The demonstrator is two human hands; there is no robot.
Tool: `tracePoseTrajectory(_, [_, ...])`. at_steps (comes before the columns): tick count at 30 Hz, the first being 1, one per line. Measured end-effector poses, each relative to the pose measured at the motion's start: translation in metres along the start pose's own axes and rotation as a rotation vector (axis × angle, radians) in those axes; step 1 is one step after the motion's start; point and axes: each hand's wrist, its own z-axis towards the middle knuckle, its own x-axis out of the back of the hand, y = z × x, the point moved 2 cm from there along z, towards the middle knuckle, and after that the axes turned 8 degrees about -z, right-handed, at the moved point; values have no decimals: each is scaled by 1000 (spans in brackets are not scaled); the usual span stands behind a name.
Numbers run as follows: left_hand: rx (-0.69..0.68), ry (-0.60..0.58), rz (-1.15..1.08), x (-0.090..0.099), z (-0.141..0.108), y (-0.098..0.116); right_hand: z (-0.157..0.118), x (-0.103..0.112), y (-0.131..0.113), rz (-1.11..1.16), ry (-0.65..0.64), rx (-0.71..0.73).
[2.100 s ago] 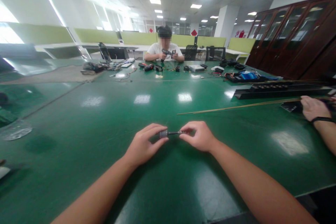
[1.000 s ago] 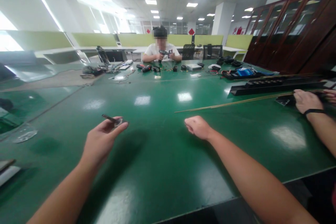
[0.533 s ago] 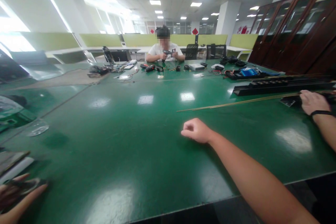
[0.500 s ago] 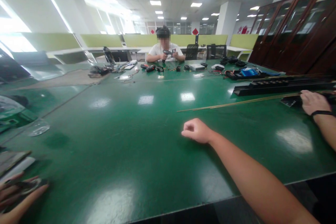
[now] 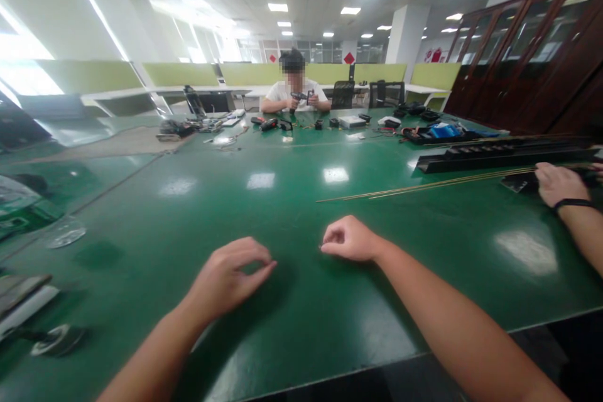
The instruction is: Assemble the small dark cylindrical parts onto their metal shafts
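Observation:
My left hand (image 5: 238,273) hovers over the middle of the green table (image 5: 282,339), thumb and fingertips pinched together. Whatever lies between them, if anything, is too small to see. To its right, my right hand (image 5: 351,239) is curled low near the tabletop. A tiny speck shows at its pinched fingertips, too small to name. A small gap separates the two hands. Beyond my right hand lie several thin brass-coloured rods (image 5: 400,191). A round, dark-edged object with a light ring (image 5: 57,340) sits at the lower left.
At the right edge, another person's hand (image 5: 560,183) rests on a black part beside long black channels (image 5: 509,157). Across the table a person (image 5: 294,91) holds a power drill. Tools and small parts line the far side. Clear plastic (image 5: 66,232) lies left.
My left hand has left the round object at the lower left and moved right to the table's middle, fingers now pinched. My right hand has barely moved.

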Motion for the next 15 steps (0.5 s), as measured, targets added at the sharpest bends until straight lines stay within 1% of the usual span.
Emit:
tracePoseTrajectory(1, [0, -66, -12, -15, 13, 2, 0, 0, 1, 0, -1, 3])
tracePoseTrajectory(3, [45, -133, 0, -41, 34, 7, 1, -1, 2, -3, 1, 19])
tracePoseTrajectory(5, [77, -158, 16, -61, 49, 13, 2, -1, 3, -21, 4, 37])
tracePoseTrajectory(8, [89, -145, 34, -80, 62, 19, 3, -1, 5, -62, 13, 44])
tracePoseTrajectory(10, [94, -114, 32, -85, 67, 20, 4, -2, 6, -65, 24, 34])
tracePoseTrajectory(12, [94, -85, 14, -82, 67, 18, 4, -2, 5, -32, 24, 21])
tracePoseTrajectory(14, [98, -43, -3, -70, 62, 15, 3, -3, 4, 4, 2, 10])
tracePoseTrajectory(15, [107, -7, -5, -60, 55, 12, 3, -3, 4, 10, -11, 3])
